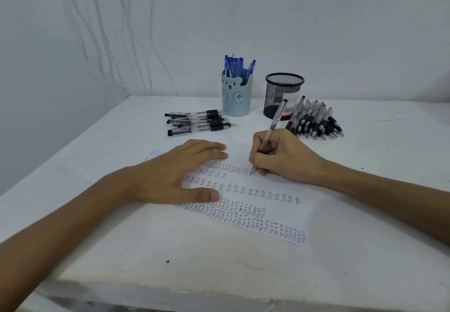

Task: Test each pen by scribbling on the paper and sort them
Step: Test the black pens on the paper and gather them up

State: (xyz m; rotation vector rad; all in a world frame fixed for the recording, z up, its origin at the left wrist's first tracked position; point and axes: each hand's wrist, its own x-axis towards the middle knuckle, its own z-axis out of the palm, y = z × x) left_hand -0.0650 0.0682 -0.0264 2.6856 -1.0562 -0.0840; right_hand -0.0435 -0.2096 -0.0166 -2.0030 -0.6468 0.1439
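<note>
One white sheet of paper [280, 211], covered with rows of small handwritten test words, was laid on the white table [170, 238]. Two holders were stood at the back: one pale blue plastic cup with a bear face [236, 97], in which about seven blue pens [235, 66] were held upright, and one black wire-mesh cup [282, 92]. Two loose heaps of clear-barrelled pens with black grips were seen. The left heap [199, 122], just beside the bear cup, was made up of five or six, and the right heap [316, 122], beside the mesh cup, of roughly nine; overlap kept both counts uncertain.

The left hand [175, 175] was laid flat on the sheet, palm down, with fingers straight and thumb spread. The right hand [285, 158] was curled round one further clear pen with a black grip [274, 124], pinched between thumb and fingers. The pen was tilted away from the person and its tip was set on the paper at the end of a written row.
</note>
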